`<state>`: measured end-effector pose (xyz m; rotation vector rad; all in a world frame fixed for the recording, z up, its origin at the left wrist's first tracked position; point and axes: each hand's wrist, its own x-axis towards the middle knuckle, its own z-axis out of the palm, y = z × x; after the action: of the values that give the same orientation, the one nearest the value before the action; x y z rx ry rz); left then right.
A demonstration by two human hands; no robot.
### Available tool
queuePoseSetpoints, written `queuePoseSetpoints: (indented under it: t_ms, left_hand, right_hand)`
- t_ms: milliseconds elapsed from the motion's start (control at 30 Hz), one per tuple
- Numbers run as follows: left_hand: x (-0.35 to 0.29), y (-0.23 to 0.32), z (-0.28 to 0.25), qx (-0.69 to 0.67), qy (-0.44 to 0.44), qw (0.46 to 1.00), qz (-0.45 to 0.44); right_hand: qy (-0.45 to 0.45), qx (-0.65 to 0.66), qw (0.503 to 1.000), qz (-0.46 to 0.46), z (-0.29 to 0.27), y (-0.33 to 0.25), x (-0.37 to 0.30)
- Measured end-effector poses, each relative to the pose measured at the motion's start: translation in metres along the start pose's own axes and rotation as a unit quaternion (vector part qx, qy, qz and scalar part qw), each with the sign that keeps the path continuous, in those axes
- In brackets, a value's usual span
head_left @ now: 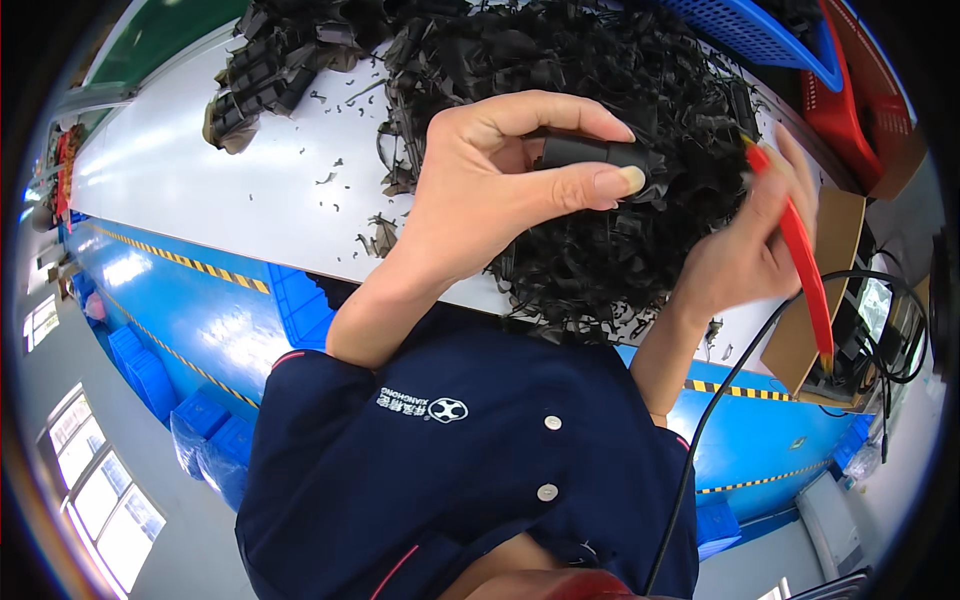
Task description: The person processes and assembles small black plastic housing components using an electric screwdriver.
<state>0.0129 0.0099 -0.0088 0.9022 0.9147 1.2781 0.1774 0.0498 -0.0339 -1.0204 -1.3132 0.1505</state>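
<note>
A: Where is the black cylinder [592, 153]?
B: In the left hand [490, 190], lying sideways over the heap of black scraps [540, 60] on the white table [220, 170].
A: How is the grip there?
B: Narrow: the thumb presses the near side and a finger bears on the far side, so the part sits pinched near its right end.
A: And the other grip?
B: The right hand [735, 250] is closed around a red tool [803, 250], one end pointing up past the fingers. It's a little blurred, so I can't make out the tip.
A: Heavy, would you say?
B: Light, I'd guess, since a pinch seems enough to carry it. It keeps a clean round shape, so probably stiff too.
A: Slippery?
B: Perhaps a bit; the wall looks smooth, and a round thing can roll between fingers. I'd hold it across the sides, with the fingers well back from the right end. That edge is hard to tell from the dark scraps behind it.
</note>
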Motion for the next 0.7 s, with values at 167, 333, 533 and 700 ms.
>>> queuePoseSetpoints:
  t_ms: [167, 333, 533, 700]
  left_hand:
    - [-0.002, -0.007, 0.0, -0.001, -0.009, 0.999, 0.053]
    - [-0.002, -0.009, 0.002, 0.042, -0.017, 0.991, 0.124]
    - [0.0, -0.013, 0.002, 0.072, -0.026, 0.99, 0.114]
    - [0.0, -0.014, 0.004, 0.091, -0.029, 0.99, 0.107]
  right_hand:
    - [-0.1, 0.211, 0.962, 0.14, -0.024, -0.024, 0.005]
    - [-0.238, 0.264, 0.901, 0.247, -0.023, -0.029, 0.0]
    - [-0.231, 0.33, 0.87, 0.283, -0.021, -0.031, 0.0]
    - [-0.201, 0.301, 0.887, 0.288, -0.019, -0.033, -0.003]
